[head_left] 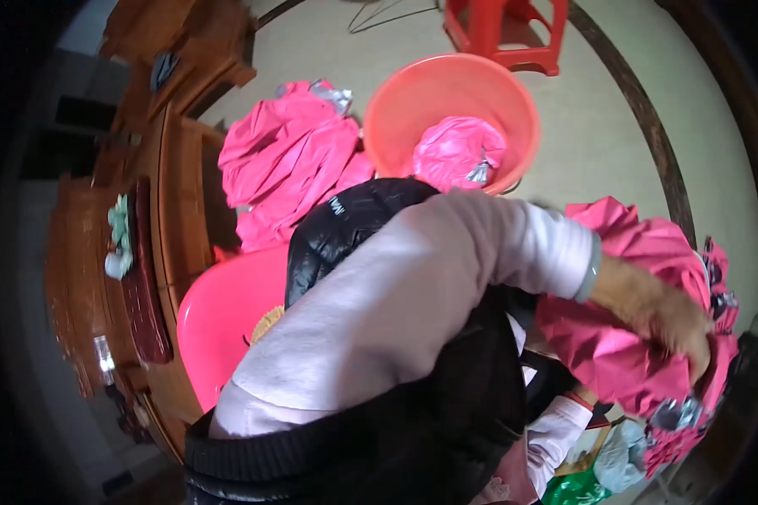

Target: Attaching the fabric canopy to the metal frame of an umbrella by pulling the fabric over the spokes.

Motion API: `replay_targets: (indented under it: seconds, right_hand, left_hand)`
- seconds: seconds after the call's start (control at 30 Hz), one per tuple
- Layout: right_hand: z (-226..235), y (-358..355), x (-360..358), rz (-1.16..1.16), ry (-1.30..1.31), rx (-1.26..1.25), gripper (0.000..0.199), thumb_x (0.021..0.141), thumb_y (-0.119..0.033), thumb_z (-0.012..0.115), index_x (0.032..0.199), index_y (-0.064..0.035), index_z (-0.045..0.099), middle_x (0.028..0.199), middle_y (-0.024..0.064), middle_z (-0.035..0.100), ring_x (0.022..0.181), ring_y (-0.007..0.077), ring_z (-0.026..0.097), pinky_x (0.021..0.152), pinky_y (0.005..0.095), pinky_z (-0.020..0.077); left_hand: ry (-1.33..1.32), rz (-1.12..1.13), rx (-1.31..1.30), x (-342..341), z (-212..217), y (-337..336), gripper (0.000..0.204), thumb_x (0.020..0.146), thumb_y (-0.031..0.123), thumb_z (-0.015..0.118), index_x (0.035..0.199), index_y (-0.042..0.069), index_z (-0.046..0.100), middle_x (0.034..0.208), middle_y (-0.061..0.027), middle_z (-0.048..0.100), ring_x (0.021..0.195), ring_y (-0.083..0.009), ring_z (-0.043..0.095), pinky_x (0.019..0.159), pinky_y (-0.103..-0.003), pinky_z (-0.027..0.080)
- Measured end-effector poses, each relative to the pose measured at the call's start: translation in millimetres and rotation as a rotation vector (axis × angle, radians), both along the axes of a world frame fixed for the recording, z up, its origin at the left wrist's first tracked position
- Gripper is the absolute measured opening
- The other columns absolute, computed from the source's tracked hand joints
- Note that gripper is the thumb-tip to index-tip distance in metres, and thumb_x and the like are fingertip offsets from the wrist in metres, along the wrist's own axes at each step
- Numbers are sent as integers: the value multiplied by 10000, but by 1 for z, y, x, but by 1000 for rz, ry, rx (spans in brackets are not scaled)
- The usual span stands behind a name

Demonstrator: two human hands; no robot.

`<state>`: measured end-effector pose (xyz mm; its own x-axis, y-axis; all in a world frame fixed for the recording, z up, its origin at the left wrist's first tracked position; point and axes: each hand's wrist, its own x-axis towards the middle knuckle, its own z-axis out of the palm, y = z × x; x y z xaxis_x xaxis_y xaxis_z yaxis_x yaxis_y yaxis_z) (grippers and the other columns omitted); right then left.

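Reaching across the body, the left hand (678,332) gripped, fingers closed, a bunched pink garment (623,337) held up well right of the orange bucket (413,101), apparently to shake it loose, while the right hand's state stayed hidden beneath that cloth.

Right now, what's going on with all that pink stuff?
A person is handling a bright pink garment at the right. One hand, on the arm in the pale sleeve that crosses the picture, has its grip on the cloth; which hand it is I cannot tell. Another pink garment sits in the orange-pink tub, and a third lies heaped beside it. A red plastic stool stands behind.
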<state>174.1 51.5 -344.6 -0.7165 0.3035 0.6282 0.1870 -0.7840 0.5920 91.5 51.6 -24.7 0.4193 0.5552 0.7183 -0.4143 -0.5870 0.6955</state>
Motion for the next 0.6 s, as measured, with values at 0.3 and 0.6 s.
replay_targets:
  seconds: [0.3,0.6]
  right_hand:
    - [7,-9,-23,61,-172,301,325,869,-232,408,1148,-79,476,952,49,558,809,114,546,554,241,396]
    - [41,-18,-39,2,-320,639,294,852,-201,443,1111,-70,493,908,42,560,759,110,548,551,237,413]
  left_hand:
    - [-142,-286,-327,30,-13,-10,192,671,105,635,808,-29,651,702,-74,626,624,-111,547,533,-277,412]
    - [12,-589,-765,63,-17,-27,205,745,129,568,855,-28,642,617,-56,562,556,-112,423,496,-293,306]
